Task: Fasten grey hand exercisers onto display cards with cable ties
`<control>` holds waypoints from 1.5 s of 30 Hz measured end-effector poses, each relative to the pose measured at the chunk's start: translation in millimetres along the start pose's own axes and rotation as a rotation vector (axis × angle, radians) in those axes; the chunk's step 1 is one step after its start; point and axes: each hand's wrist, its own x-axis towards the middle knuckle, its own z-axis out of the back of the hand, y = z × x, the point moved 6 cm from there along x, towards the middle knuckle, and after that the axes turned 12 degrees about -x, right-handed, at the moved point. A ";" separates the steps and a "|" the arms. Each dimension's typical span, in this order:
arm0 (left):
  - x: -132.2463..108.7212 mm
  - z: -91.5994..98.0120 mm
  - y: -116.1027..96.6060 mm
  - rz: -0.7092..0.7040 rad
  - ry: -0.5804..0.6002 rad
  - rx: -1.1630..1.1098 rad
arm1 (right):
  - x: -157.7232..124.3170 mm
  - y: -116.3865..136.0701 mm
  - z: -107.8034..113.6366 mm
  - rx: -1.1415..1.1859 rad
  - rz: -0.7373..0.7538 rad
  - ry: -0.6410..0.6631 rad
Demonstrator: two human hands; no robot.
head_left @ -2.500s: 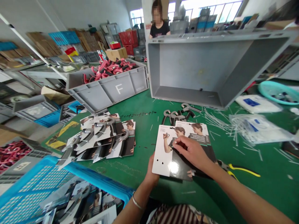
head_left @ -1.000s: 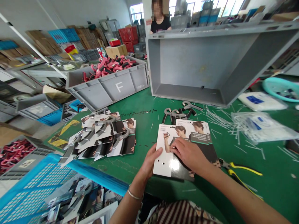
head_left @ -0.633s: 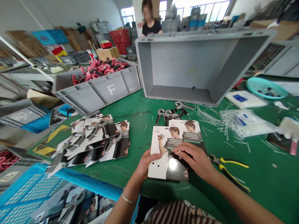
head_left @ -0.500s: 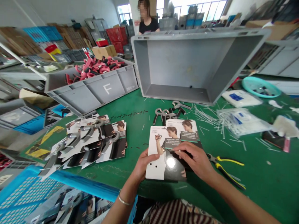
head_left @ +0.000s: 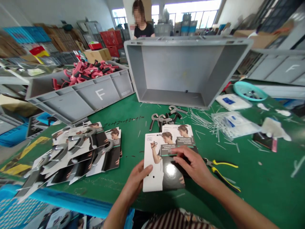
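My left hand grips a printed backing card by its left edge, with the thumb on top near two small punched holes. My right hand hovers over the card's right side, thumb and fingertips slightly apart, with nothing visible between them. Another backing card lies partly under the first, behind it. Beyond the cards lie several grey-and-black hand grips. Pliers with yellow-and-black handles rest on the green table to the right of my right hand.
On the left is a pile of cards with hand grips attached. A grey crate holds red grips; another grey crate stands on its side. White cable ties are scattered near a plastic bag. A person is behind the crates.
My view has turned slightly right, so everything sits further left. My right thumb and fingertips, close together on the card before, have moved a little apart. My left hand keeps its grip.
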 end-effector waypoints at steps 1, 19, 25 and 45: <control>-8.8 3.7 2.4 0.027 0.011 0.022 | -2.4 -10.8 8.6 -0.030 -0.017 -0.032; 56.5 -43.6 -76.5 -0.203 0.084 0.365 | 105.8 -239.0 86.2 -0.512 -0.532 -0.067; 66.1 -38.2 -35.4 -0.102 0.079 0.191 | 119.8 -252.2 130.2 -0.308 -0.526 -0.211; 35.2 -59.4 -48.0 -0.214 0.150 0.278 | 44.1 -31.3 78.2 0.529 -0.201 -0.102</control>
